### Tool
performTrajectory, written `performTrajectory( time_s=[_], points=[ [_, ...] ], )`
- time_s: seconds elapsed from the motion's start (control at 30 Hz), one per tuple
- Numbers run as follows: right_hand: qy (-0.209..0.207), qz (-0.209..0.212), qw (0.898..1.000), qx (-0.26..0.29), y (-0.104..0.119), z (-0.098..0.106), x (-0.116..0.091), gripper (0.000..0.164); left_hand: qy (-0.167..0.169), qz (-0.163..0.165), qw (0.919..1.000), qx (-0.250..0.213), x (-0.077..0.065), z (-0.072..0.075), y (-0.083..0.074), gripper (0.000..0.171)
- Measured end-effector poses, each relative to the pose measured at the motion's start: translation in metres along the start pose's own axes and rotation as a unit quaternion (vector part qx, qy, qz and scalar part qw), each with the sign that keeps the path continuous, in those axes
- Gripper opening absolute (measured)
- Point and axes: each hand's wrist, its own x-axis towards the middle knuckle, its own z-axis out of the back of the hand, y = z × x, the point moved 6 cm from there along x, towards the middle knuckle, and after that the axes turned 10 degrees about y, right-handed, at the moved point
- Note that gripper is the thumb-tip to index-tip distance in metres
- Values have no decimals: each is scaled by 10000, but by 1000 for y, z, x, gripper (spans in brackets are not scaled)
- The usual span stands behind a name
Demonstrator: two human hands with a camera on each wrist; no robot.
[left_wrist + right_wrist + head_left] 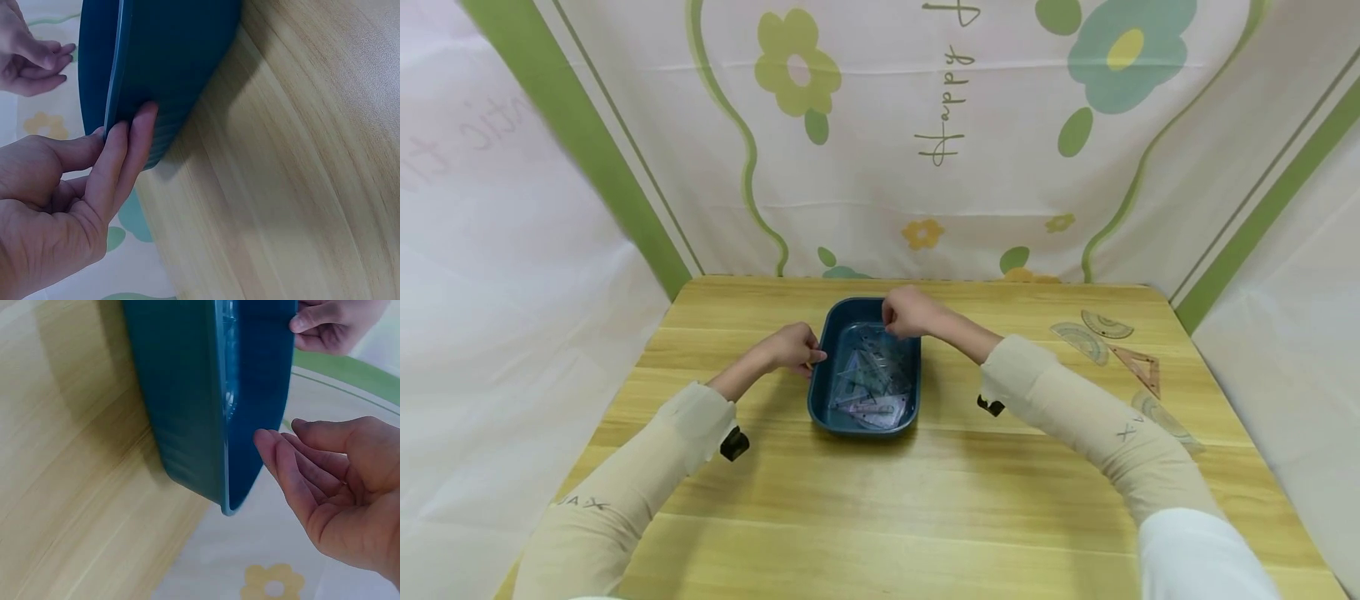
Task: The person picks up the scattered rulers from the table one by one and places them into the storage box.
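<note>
A dark blue plastic basin (863,432) rests near the middle of the table, with several clear drawing pieces (868,375) inside, set squares among them. My left hand (792,346) grips the basin's left rim. In the left wrist view its thumb is at the rim, and its fingers (139,134) press the outer wall. Over the far right corner of the basin hovers my right hand (912,312). The right wrist view shows that hand (337,475) with loosely bent fingers, thumb apart from them, and nothing between.
To the right on the wooden table (1000,500) lie an orange set square (1137,367) and several clear protractors, one (1107,324) toward the back and another (1165,419) nearer the right edge. A flower-printed cloth (865,183) hangs behind the table.
</note>
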Motion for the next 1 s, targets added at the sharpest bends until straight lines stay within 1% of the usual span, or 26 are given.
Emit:
performTrajectory(
  time_s=[0.2,0.33,0.6,0.73,0.83,1.0],
  points=[
    [-194,96,9995,226,-2,8,-23,9,-26,11,10000,30,-1,0,3,29],
    [-307,98,9989,345,-8,11,-38,11,-30,-25,10000,41,0,0,4,31],
    [-347,119,9960,817,-30,15,-66,14,-20,3,10000,20,-1,0,2,31],
    [-429,129,9935,1045,-43,13,-80,14,-21,0,10000,71,-2,0,0,33],
    [-495,137,9924,1119,-54,11,-92,15,-29,-2,10000,69,-2,-1,-1,34],
    [-661,-18,9906,1200,-71,8,-111,16,-24,-38,9999,92,0,-1,0,36]
  ],
)
